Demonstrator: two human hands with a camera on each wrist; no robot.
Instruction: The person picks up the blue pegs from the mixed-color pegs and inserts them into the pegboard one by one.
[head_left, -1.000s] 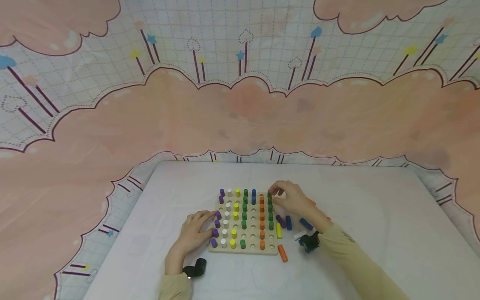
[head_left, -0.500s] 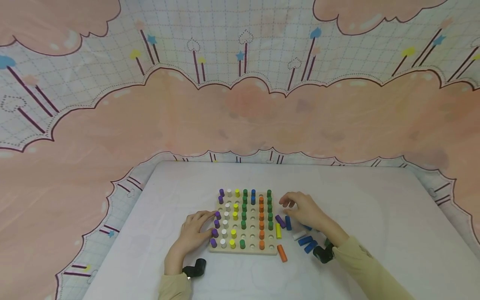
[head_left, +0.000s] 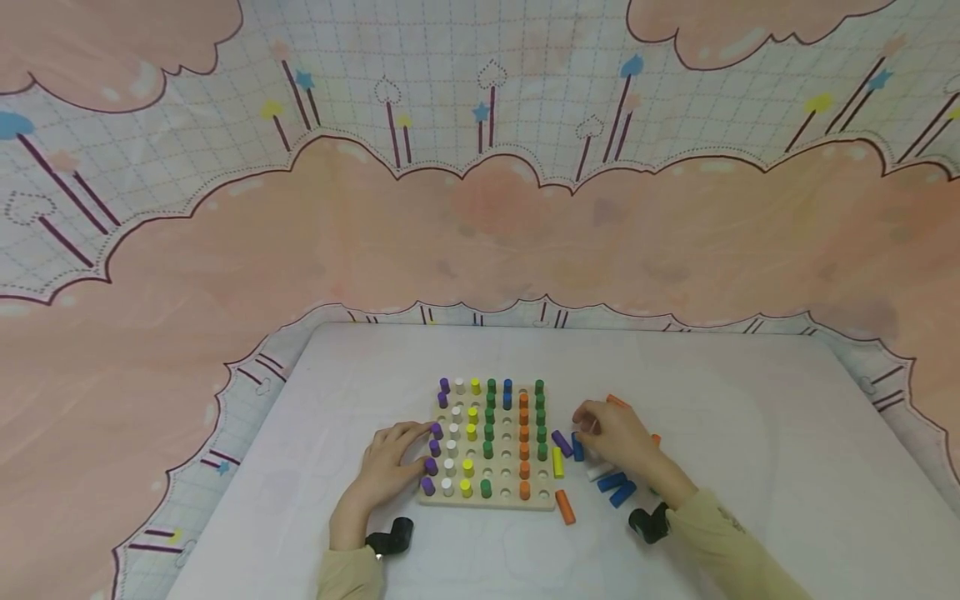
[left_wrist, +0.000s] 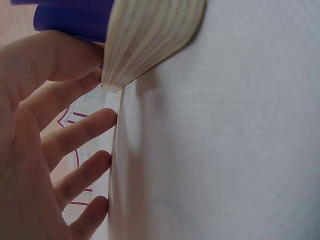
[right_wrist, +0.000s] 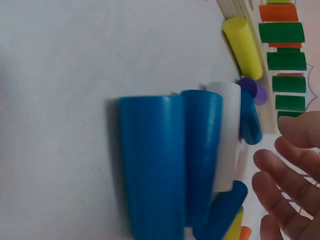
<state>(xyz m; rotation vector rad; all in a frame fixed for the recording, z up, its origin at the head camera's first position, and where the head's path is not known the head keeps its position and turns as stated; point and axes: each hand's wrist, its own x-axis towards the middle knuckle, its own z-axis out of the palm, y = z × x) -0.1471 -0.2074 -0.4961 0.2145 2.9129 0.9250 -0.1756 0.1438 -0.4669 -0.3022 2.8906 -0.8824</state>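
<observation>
A wooden pegboard (head_left: 487, 503) stands on the white table, with upright coloured pegs in columns. My left hand (head_left: 388, 460) rests against its left edge, beside the purple pegs (head_left: 431, 466). In the left wrist view, the thumb and index finger touch the board's corner (left_wrist: 150, 37) while the other fingers are spread. My right hand (head_left: 618, 435) hovers right of the board over loose pegs, its fingertips close to a blue peg (head_left: 577, 447). The right wrist view has its fingers relaxed and apart from the pegs, holding nothing.
Loose pegs lie right of the board: purple (head_left: 562, 443), yellow (head_left: 557, 462), orange (head_left: 566, 507), white (head_left: 599, 472) and several blue (head_left: 622, 494). More orange pegs (head_left: 617, 401) show behind the right hand. A patterned cloth (head_left: 480, 233) hangs behind the table.
My right hand has left the green peg at the board's far right corner and moved right and nearer, over the loose pegs. The left hand has stayed put.
</observation>
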